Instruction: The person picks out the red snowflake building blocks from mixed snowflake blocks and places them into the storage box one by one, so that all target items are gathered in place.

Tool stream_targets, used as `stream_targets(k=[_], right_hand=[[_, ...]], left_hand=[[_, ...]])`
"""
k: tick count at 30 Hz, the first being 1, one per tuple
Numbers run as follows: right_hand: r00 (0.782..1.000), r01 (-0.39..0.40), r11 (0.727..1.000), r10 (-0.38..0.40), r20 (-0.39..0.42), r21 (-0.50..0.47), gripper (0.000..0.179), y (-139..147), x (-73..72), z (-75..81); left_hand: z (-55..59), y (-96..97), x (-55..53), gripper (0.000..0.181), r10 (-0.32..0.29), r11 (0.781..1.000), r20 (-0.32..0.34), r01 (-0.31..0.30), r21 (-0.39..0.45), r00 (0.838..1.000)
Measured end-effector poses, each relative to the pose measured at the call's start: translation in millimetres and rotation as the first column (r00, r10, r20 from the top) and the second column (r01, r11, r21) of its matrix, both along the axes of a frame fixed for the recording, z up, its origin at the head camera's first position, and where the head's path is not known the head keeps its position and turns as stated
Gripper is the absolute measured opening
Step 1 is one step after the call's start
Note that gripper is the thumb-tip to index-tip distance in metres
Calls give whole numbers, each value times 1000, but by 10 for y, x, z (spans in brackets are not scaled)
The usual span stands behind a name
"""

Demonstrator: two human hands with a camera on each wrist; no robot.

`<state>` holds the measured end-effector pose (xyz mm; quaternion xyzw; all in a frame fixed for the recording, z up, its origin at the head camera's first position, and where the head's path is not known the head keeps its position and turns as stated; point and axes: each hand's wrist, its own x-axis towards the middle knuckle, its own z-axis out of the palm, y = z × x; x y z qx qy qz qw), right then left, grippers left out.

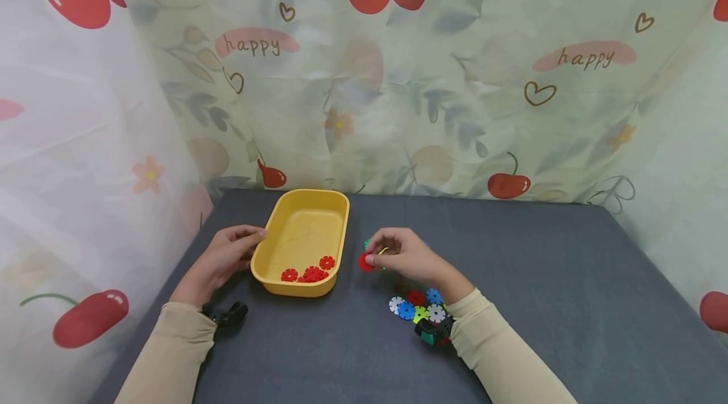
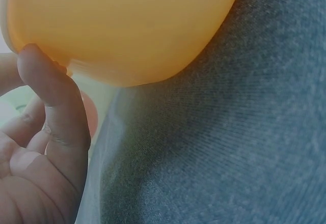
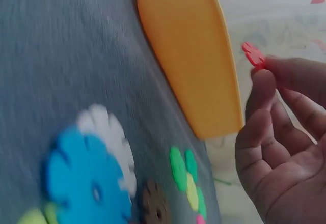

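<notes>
A yellow plastic tray (image 1: pixel 307 202) stands on the dark cloth, with several red snowflake discs (image 1: pixel 314 274) lying in its near end. At the tray's left rim, my left hand (image 1: pixel 224 258) pinches the edge between thumb and fingers. My right hand (image 1: pixel 409 255) is to the right of the tray, above the cloth. Between its thumb and index finger it pinches a red snowflake disc (image 3: pixel 253 55), which is clear of the table. Under the right wrist lies a loose group of discs, among them a blue disc (image 1: pixel 406 310) and a white disc (image 1: pixel 436 313).
More discs, including a green disc (image 3: pixel 178 168) and a brown disc (image 3: pixel 154 203), lie under and behind the right hand, partly hidden. A dark grey cloth (image 1: pixel 540 284) covers the table. Printed curtains (image 1: pixel 398 107) hang behind it and at both sides.
</notes>
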<state>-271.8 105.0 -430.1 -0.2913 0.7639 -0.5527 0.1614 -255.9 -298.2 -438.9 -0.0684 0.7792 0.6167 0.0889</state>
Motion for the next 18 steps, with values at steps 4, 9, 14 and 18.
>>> stream_targets(k=[4,9,14,18], right_hand=[[998,50,997,-47,48,-63,17,-101,59,4],[988,100,986,-82,134,-132,20,-245,139,7],[982,95,979,-63,179,-178,22,-388,217,-3],[982,105,972,-67,179,-212,23,-479,262,-25]], left_hand=[[-2,5,-1,59,-4,1000,1,4,-6,1000],[-1,3,-10,61,0,1000,4,0,-15,1000],[7,2,-14,62,2,1000,13,-2,-15,1000],[16,8,-9,60,4,1000,15,-4,-14,1000]])
